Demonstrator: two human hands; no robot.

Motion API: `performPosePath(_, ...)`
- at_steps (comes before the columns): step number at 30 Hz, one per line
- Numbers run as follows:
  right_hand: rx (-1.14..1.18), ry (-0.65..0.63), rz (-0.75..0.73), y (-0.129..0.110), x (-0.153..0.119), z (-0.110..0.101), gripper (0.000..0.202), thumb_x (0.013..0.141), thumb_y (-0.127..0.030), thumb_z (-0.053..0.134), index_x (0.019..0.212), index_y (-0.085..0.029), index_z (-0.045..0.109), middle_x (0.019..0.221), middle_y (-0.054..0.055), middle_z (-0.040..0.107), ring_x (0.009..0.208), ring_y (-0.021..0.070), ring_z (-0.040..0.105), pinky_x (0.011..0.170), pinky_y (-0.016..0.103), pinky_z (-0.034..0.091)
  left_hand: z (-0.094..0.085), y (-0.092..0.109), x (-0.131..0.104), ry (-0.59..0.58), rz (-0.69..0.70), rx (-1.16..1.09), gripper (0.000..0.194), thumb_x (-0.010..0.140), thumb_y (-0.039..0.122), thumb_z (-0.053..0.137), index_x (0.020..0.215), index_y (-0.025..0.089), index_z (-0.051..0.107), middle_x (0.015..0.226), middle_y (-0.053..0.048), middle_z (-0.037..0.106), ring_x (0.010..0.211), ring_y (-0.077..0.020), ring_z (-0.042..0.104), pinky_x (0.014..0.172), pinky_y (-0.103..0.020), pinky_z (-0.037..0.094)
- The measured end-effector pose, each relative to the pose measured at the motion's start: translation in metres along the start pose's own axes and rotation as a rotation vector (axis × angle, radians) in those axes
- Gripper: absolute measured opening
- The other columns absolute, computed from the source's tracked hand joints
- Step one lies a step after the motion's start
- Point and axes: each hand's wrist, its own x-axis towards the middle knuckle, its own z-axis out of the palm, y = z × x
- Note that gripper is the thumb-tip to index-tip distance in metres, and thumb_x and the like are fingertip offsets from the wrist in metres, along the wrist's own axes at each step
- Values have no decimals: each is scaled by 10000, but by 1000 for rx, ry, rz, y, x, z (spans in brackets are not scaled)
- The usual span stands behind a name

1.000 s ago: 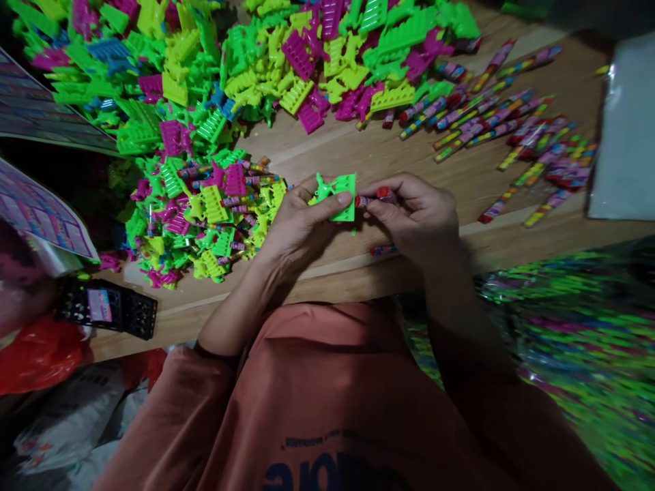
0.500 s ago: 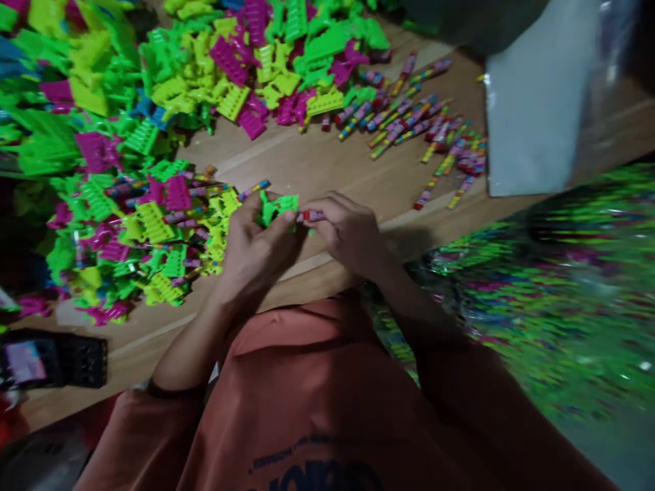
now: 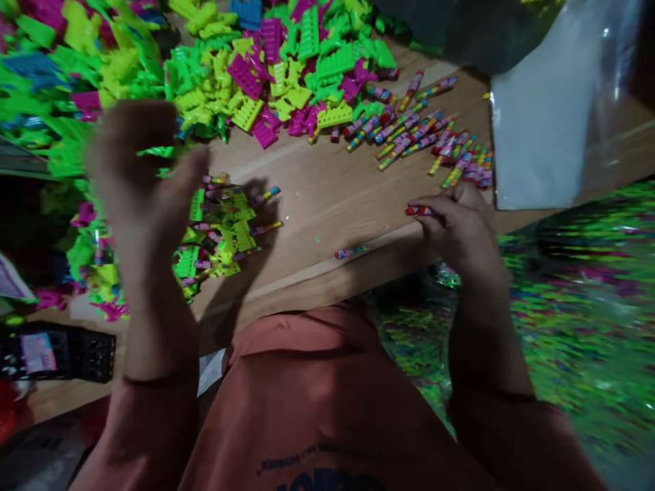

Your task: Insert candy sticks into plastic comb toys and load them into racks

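My left hand [image 3: 143,164] hangs over the left-hand pile, smeared by motion. Its thumb stands away from the curled fingers, and nothing shows in the gap. Far to the right, my right hand [image 3: 460,225] pinches a small printed stick [image 3: 418,211] with a red end. Beside that hand lies a heap of similar multicoloured sticks [image 3: 404,133]. Another loose stick [image 3: 351,252] rests near the table's front edge. Below my left hand, yellow plastic pieces [image 3: 238,225] lie with sticks poking out among them.
A large heap of green, yellow and pink plastic pieces [image 3: 245,75] covers the back left of the wooden table [image 3: 307,184]. A white packet [image 3: 542,143] lies at the right. Below it is a clear bag of colourful bits [image 3: 573,307]. A black device [image 3: 66,351] sits front left.
My hands have parted. The left has left the middle for the left pile, and the green piece it held is out of sight. The right has moved right to the stick heap.
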Motion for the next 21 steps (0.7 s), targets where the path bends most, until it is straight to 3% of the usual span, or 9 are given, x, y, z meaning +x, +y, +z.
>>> performPosePath(2, 27, -3, -39, -13, 9, 18, 144, 1050, -311, 737, 1080, -362, 868, 1006, 99, 645, 1014, 323, 634, 891, 511, 566, 51, -12, 31, -123, 40, 49, 267, 1035, 479, 865, 1244, 326, 802, 1297, -18, 796, 1152, -274, 691, 1037, -545, 599)
performPosePath(5, 37, -38, -86, -37, 22, 38, 197, 1061, -311, 691, 1118, -325, 878, 1027, 96, 632, 1029, 327, 654, 912, 532, 598, 117, -28, 79, -263, 28, 233, 393, 1033, 194, 801, 1422, 221, 751, 1525, -83, 702, 1384, -321, 607, 1256, -533, 479)
performPosePath(8, 40, -79, -119, -50, 29, 47, 228, 1060, -302, 670, 1140, -298, 884, 1036, 97, 630, 1048, 327, 661, 935, 528, 613, 147, -38, 99, -278, -86, 458, 566, 1015, 107, 796, 1561, 206, 683, 1687, -111, 590, 1551, -421, 427, 1311, -632, 368)
performPosePath(12, 79, -79, -140, -52, 30, 49, 225, 1042, -274, 682, 1131, -283, 888, 1041, 98, 629, 1034, 316, 657, 911, 508, 618, 140, -48, 78, -348, -19, 427, 383, 974, 275, 889, 1341, 315, 786, 1534, -83, 704, 1511, -447, 448, 1262, -661, 384)
performPosePath(16, 101, -79, -114, -49, 30, 50, 239, 1029, -259, 683, 1136, -285, 895, 1066, 101, 642, 1060, 322, 673, 934, 521, 631, 114, -55, 56, -439, 53, 309, 426, 924, 186, 788, 1335, 300, 787, 1493, -136, 739, 1430, -447, 578, 1246, -638, 432)
performPosePath(18, 102, -70, -104, -49, 29, 51, 247, 1031, -265, 675, 1131, -295, 899, 1068, 102, 640, 1063, 328, 677, 939, 527, 634, 105, -58, 55, -394, 37, 226, 423, 928, 201, 761, 1337, 301, 787, 1455, -145, 747, 1381, -428, 617, 1231, -609, 461)
performPosePath(21, 101, -57, -117, -49, 29, 52, 251, 1032, -270, 673, 1131, -286, 903, 1066, 108, 631, 1056, 336, 680, 927, 536, 635, 105, -61, 59, -266, -45, 192, 271, 954, 333, 807, 1220, 281, 805, 1342, -172, 740, 1380, -448, 594, 1254, -631, 441)
